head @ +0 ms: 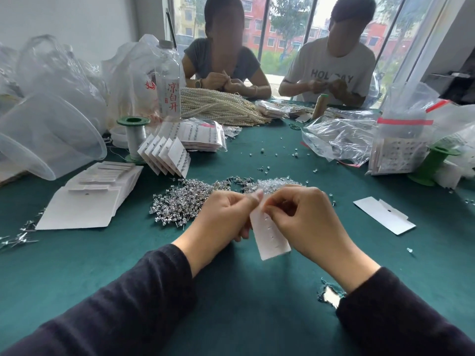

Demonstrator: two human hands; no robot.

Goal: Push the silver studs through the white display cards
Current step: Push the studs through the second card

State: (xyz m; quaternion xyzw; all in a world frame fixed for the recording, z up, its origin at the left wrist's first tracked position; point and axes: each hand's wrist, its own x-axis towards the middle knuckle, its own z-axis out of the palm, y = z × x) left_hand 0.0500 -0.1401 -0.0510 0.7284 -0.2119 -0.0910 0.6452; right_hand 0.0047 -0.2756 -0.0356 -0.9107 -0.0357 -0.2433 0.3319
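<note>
A narrow white display card (272, 237) with a row of small holes hangs upright between my hands above the green table. My left hand (221, 214) pinches the card's top edge from the left. My right hand (305, 217) pinches at the card's top from the right; whether a stud is between its fingertips is hidden. A heap of silver studs (185, 201) lies on the cloth just beyond my hands. A stack of blank white cards (90, 196) lies at the left. Filled cards (167, 155) stand fanned behind the heap.
One loose white card (384, 214) lies at the right. A clear plastic tub (46, 134), a green spool (133, 134), a bottle (168, 80) and plastic bags (341, 140) crowd the back. Two people sit across the table. The cloth has a tear (330, 295) by my right sleeve.
</note>
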